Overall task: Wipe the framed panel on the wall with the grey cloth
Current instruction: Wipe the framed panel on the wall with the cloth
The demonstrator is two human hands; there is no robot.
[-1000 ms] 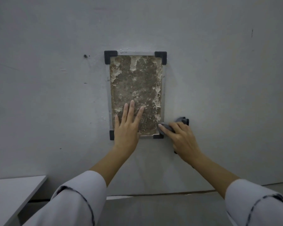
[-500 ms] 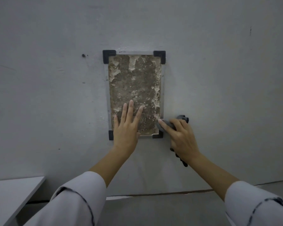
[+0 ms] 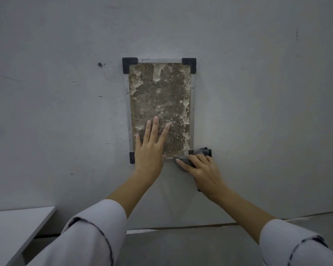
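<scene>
Dirt, brown with pale crusty patches, covers almost the whole panel (image 3: 160, 96) above the fingers of both hands. So I judge the wiping is only at its start, and nearly all of the surface is left to do.

The right hand (image 3: 202, 169) holds the grey cloth (image 3: 204, 151) bunched under its curled fingers (image 3: 183, 162) and presses it at the lower right corner of the frame. Its fingertips lie just at the bottom edge of the panel. The left hand (image 3: 149, 150) lies flat on the lower part of the panel, fingers (image 3: 155, 127) straight and a little spread, holding nothing; probably it steadies the frame.

This flat hand covers the lower left area, so it stands in the way of the cloth there. The black corner pieces (image 3: 129, 64) could catch the cloth. Far below and left of the left fingers is a white worktop (image 3: 13, 223), and a small dark hole (image 3: 99, 64) marks the wall (image 3: 258, 112) above them to the left.
</scene>
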